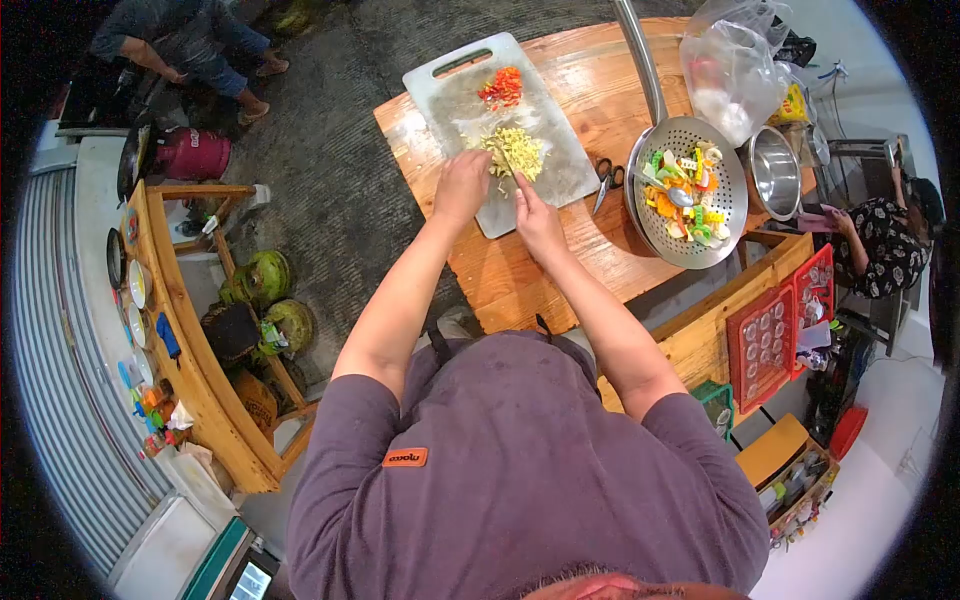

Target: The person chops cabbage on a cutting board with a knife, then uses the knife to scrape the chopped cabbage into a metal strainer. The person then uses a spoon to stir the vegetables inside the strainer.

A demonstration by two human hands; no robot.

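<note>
A grey-white cutting board with a handle slot lies on the wooden table. On it is a pile of finely chopped pale-yellow pieces, perhaps garlic. Beyond that sits a smaller heap of chopped red chili. My right hand is closed round the handle of a knife, whose blade reaches into the yellow pile. My left hand is at the pile's left edge beside the blade, fingers bent and pressed together. What its fingertips hold, if anything, is hidden.
Right of the board lie black-handled scissors and a perforated long-handled strainer with cut vegetables and a spoon. Farther right stand a metal bowl and plastic bags. Other people are at the upper left and far right.
</note>
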